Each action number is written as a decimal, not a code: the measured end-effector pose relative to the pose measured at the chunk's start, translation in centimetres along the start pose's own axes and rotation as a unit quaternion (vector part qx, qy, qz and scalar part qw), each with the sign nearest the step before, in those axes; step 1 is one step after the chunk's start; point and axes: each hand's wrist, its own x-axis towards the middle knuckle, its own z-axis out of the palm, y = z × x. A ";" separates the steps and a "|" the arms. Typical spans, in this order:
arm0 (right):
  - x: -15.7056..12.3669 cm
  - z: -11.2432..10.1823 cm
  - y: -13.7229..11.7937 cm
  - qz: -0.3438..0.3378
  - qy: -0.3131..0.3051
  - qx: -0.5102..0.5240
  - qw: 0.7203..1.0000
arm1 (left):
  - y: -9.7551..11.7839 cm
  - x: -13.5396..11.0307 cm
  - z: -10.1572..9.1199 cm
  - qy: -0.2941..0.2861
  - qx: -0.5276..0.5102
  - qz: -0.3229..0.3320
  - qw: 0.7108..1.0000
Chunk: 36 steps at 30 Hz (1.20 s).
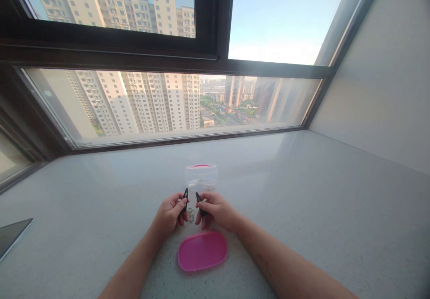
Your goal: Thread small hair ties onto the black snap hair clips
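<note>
My left hand (pixel 174 211) pinches a black hair clip (pixel 185 196) between thumb and fingers, its pointed end upward. A second black hair clip (pixel 199 199) is held the same way in my right hand (pixel 212 208), tilted a little to the left. The two clips are a short gap apart. In that gap, several small silvery rings (pixel 191 217) lie on the counter. Just beyond my fingers stands a clear plastic container (pixel 201 176) with a pink strip at its top; my hands partly hide its lower part. Nearer to me lies a pink oval lid (pixel 203 251).
The pale speckled counter (pixel 285 191) runs up to a dark window frame (pixel 188 138). A white wall (pixel 379 79) bounds it on the right. At the left edge lies a flat dark object with a thin light rim (pixel 13 235), cut off by the view.
</note>
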 end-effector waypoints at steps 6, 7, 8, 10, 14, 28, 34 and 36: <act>-0.1 0.1 -0.1 0.001 0.005 0.007 1.000 | -0.3 0.1 -0.1 -0.005 -0.002 0.001 1.000; -0.1 0.2 -0.2 0.002 0.005 0.007 1.000 | -0.3 0.1 -0.1 -0.006 -0.002 0.001 1.000; -0.1 0.2 -0.2 0.003 0.006 0.006 1.000 | -0.3 0.1 -0.1 -0.006 -0.002 0.001 1.000; -0.2 0.3 -0.2 0.007 0.005 0.005 1.000 | -0.3 0.1 -0.1 -0.008 -0.001 0.000 1.000; -0.1 0.2 -0.2 0.010 0.003 0.005 1.000 | -0.3 0.1 -0.1 -0.009 0.000 -0.001 1.000; 0.0 0.1 0.0 0.006 0.001 -0.008 1.000 | -0.1 0.1 0.0 -0.002 -0.002 -0.006 1.000; 0.3 -0.2 0.6 0.006 -0.004 -0.008 1.000 | 0.2 -0.1 0.1 -0.006 -0.003 -0.005 1.000; 0.3 -0.1 0.5 0.004 -0.003 -0.006 1.000 | 0.2 -0.1 0.1 -0.007 -0.003 -0.005 1.000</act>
